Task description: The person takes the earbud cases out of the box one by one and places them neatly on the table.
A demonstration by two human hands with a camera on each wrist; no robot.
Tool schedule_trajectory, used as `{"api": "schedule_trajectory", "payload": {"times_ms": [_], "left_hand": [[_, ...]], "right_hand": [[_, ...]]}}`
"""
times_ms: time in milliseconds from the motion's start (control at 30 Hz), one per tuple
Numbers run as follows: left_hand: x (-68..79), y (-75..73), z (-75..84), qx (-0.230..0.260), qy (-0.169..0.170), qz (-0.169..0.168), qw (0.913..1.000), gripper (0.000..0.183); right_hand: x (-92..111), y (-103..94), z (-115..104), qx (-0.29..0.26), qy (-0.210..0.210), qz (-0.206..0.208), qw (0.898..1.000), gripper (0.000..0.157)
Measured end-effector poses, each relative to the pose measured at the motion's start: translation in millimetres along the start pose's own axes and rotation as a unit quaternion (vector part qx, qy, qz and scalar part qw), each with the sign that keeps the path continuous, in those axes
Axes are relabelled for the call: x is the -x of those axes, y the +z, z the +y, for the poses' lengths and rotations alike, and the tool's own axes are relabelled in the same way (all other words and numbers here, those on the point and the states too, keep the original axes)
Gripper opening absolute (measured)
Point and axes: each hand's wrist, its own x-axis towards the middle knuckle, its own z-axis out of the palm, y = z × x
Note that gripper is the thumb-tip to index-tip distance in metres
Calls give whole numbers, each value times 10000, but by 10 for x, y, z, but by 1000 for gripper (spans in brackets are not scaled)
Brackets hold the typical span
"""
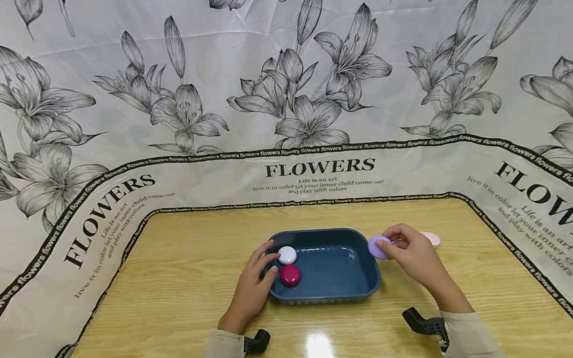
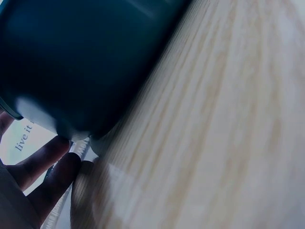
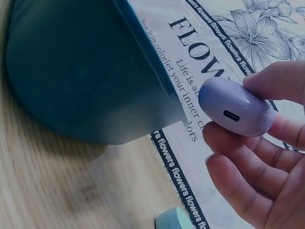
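A dark blue tub (image 1: 331,293) stands on the table. Inside it, at the left end, lie a round white case (image 1: 287,255) and a round crimson case (image 1: 290,275). The left hand (image 1: 254,278) holds the tub's left end, some fingertips over the rim; in the left wrist view, other fingers (image 2: 52,186) touch the outer wall. Just over the tub's right rim, the right hand (image 1: 414,253) pinches a lilac rounded case (image 3: 236,107) between thumb and fingers. A small slot shows in that case's side.
A pale pink rounded object (image 1: 431,239) lies beyond the right hand, partly hidden by it. A pale object (image 3: 172,218) shows at the bottom edge of the right wrist view. A flower-printed cloth (image 1: 322,184) borders the wooden table (image 1: 188,268) at the back and sides.
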Motion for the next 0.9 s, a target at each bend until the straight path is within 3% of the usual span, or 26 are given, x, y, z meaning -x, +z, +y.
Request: {"api": "schedule_trajectory", "payload": {"times_ms": [367,900], "left_hand": [[17,-2,-8,-29,-117,-37,9999,32],[13,10,34,-46,-135,14,9999,32]], "right_hand": [[10,-167,57,285,426,24,9987,33],[4,-404,214,290,855,-187,9957,39]]}}
